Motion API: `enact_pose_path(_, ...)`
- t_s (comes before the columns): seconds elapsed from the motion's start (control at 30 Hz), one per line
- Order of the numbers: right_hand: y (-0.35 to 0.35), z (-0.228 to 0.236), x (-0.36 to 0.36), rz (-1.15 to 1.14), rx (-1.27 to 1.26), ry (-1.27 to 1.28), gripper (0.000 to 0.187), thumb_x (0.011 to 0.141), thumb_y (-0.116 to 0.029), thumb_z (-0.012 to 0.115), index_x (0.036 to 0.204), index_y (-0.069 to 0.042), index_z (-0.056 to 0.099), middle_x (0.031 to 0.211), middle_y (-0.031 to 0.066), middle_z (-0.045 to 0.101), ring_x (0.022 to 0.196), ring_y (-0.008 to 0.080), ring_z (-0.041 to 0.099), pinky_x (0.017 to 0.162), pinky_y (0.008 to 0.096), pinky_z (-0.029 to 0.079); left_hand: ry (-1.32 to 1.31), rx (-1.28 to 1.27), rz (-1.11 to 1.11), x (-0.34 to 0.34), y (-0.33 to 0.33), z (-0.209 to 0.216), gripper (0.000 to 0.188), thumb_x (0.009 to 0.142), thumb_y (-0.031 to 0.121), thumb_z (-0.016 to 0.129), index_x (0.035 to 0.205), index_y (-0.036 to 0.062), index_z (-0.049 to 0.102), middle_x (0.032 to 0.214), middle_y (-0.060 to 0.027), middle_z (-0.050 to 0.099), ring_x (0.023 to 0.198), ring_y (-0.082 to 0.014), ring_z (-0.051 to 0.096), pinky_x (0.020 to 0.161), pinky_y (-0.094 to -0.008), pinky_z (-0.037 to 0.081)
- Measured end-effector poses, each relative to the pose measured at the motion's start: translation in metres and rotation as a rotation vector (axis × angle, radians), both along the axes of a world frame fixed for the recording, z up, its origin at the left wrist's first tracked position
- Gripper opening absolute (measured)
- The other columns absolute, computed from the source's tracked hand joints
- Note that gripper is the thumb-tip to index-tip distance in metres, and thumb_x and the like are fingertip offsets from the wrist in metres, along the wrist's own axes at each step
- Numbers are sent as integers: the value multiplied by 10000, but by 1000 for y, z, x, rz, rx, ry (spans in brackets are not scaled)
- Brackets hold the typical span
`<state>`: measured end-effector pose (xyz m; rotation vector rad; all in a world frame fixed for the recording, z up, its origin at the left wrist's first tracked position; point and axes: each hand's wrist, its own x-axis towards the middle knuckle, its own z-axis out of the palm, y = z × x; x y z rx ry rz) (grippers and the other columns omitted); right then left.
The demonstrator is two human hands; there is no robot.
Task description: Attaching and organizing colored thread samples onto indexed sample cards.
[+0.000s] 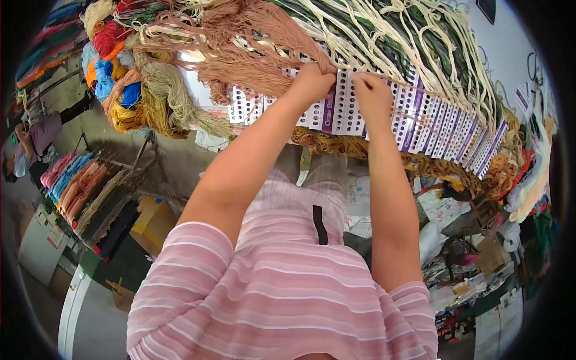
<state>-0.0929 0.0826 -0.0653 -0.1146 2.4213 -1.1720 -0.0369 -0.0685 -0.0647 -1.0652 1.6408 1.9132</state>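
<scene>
A row of white and purple cards with punched round holes runs along the table's near edge. A thick bundle of brownish-pink yarn lies across the left part of the table and reaches the cards. My left hand is closed on the gathered end of this yarn, at the cards' upper edge. A little to its right, my right hand is closed in a pinch over the cards. What its fingers hold is hidden. Cream and dark green yarn strands spread over the cards to the right, with a brownish strand passing behind my right hand.
Coloured yarn skeins hang at the table's left end. More yarn hangs on a rack to the left, near a cardboard box. A person is at the far left. Below the right side lie bags and piled materials.
</scene>
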Motion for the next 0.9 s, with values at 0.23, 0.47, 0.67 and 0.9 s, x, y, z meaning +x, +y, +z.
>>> enact_pose_path(0.23,-17,-2,14,-34,111,59,144,799,-162,686,871,-37,697,829,68,676,694,159,631,661,276,487,-89,17,16,-6,-1,11,137,847,155,622,865,28,670,589,-17,558,447,-92,484,402,-254,363)
enact_pose_path(0.47,-6,5,24,42,-183,126,165,797,-87,619,943,-47,681,903,69,630,718,225,618,649,308,493,6,4,-4,-4,-6,0,170,830,159,647,900,5,667,592,-38,575,453,-104,516,376,-265,353)
enact_pose_path(0.67,8,30,-3,370,378,344,170,782,-127,626,951,-112,645,930,54,556,791,260,592,653,379,489,160,171,516,19,-44,10,140,851,123,516,886,-3,567,671,-79,591,551,-193,588,527,-329,475)
enact_pose_path(0.9,7,34,-15,489,215,724,85,758,-88,639,826,-77,589,886,73,577,844,279,569,716,399,467,308,506,297,9,-22,33,35,888,69,522,897,36,527,1006,-219,657,629,-206,640,585,-277,515)
